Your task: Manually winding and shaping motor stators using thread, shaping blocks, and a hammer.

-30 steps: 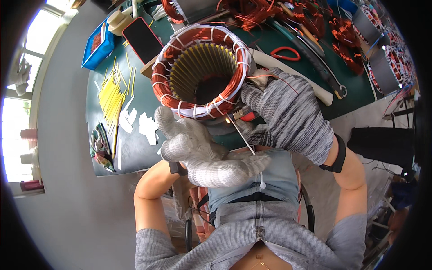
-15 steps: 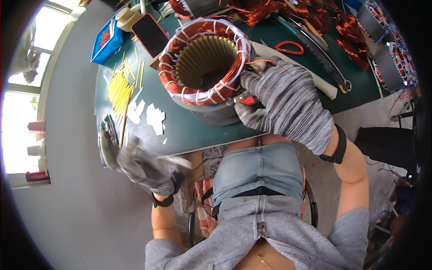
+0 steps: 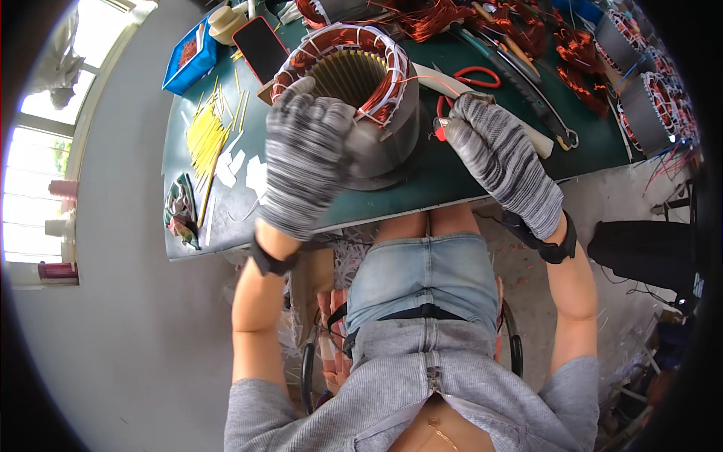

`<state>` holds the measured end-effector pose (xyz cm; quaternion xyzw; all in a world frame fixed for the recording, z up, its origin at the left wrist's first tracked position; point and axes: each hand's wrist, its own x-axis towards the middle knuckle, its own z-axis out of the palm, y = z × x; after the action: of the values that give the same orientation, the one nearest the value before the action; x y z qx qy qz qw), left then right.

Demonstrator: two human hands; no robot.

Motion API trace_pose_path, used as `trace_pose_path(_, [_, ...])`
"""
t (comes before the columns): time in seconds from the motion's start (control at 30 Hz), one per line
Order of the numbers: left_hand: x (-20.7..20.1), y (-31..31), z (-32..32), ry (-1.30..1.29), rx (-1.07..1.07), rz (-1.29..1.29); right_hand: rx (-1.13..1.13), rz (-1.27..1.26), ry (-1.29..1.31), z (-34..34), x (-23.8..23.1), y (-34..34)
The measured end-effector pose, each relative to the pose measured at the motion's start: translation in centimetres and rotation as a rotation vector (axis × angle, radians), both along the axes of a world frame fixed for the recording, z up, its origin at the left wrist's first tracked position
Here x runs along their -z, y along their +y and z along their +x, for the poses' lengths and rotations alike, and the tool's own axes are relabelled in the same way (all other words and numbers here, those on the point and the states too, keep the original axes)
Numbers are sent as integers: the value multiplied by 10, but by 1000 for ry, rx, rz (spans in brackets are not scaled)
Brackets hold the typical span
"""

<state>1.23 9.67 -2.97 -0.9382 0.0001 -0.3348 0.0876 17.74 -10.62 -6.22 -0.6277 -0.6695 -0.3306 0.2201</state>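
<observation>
The left hand [image 3: 309,154], in a grey striped glove, is at the near left side of a big grey tube [image 3: 392,154] with a ring of copper wire [image 3: 395,71] on top. Its fingers bend over the edge of the ring, but they are blurry, so I cannot tell if they squeeze it. The tube stands near the middle of the green desk [image 3: 444,179], and yellow strips line its inside.

The right hand [image 3: 501,154] wears a striped glove too. It is to the right of the tube, apart from it, with its fingers clamped on a small red tool [image 3: 440,134], mostly hidden. A thin wire runs from the ring toward this hand.

To the left lie yellow sticks [image 3: 205,135] and white paper bits [image 3: 228,172]. A phone [image 3: 260,50] and a blue box [image 3: 177,79] are at the far left. Piles of copper wire [image 3: 429,21] lie on the far side.
</observation>
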Motion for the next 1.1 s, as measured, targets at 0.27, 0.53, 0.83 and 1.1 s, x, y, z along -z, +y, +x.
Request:
trace_pose_path(0.27, [-9, 37, 13, -70, 257, -444, 153, -186, 582, -29, -28, 29])
trace_pose_path(0.53, [25, 32, 23, -401, 168, -565, 99, -244, 641, -22, -27, 35])
trace_pose_path(0.83, [10, -24, 14, -501, -113, -542, 260, -6, 396, 76, -15, 45])
trace_pose_path(1.1, [-26, 69, 42, 128, 336, -1663, -321, -292, 552, 72, -51, 147])
